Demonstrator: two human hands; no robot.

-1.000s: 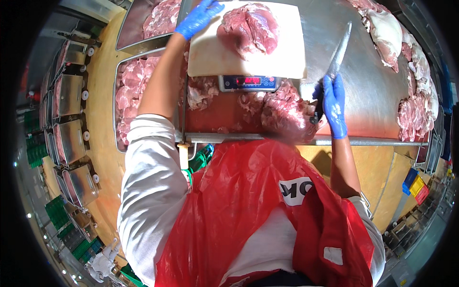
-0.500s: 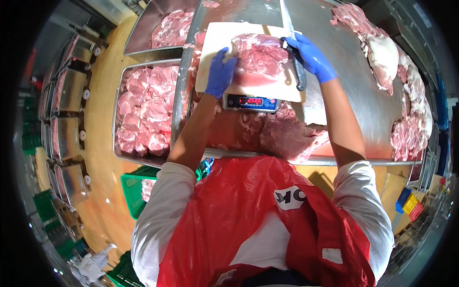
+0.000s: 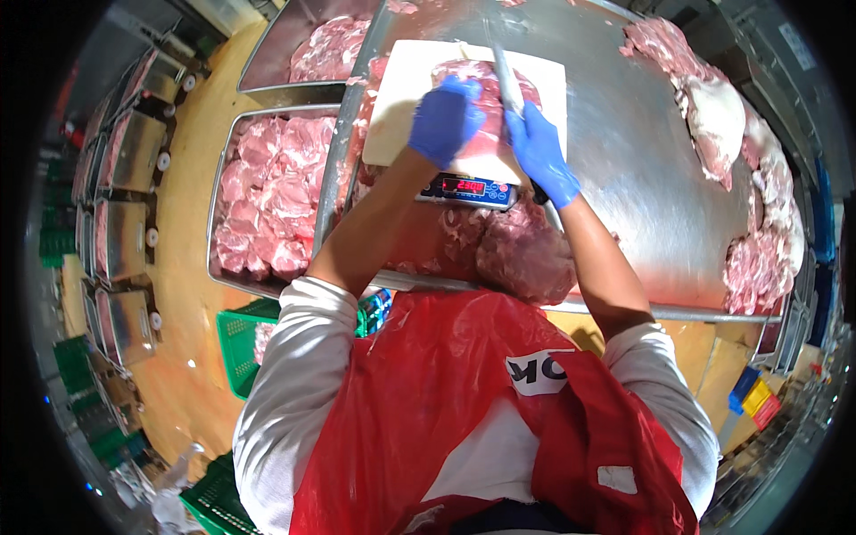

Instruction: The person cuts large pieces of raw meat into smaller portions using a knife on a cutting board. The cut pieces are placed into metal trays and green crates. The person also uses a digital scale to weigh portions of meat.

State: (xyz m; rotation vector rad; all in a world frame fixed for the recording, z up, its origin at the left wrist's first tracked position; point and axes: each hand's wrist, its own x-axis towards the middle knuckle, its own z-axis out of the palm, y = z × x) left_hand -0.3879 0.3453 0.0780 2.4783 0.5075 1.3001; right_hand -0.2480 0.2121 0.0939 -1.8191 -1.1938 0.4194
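Note:
A white cutting board (image 3: pixel 398 73) sits on a digital scale (image 3: pixel 465 189) with a red display. A slab of pink meat (image 3: pixel 489 141) lies on it. My blue-gloved left hand (image 3: pixel 444 123) rests on the meat's left part, fingers curled over it and slightly blurred. My right hand (image 3: pixel 540 152), also gloved, grips a long knife (image 3: pixel 506 77), its blade pointing away from me over the meat. A larger lump of meat (image 3: pixel 522 254) lies just below the scale, near the front edge of the steel table (image 3: pixel 655 178).
Trays of cut meat stand left of the table, one nearer (image 3: pixel 267 192), one behind (image 3: pixel 325 52). More meat (image 3: pixel 709 125) lines the table's right side. A green crate (image 3: pixel 236 352) sits low at left, beside racks of trays (image 3: pixel 125 250) along the far left.
My left hand has moved onto the meat from the board's left side. My right hand and knife have shifted left across the meat since half a second ago.

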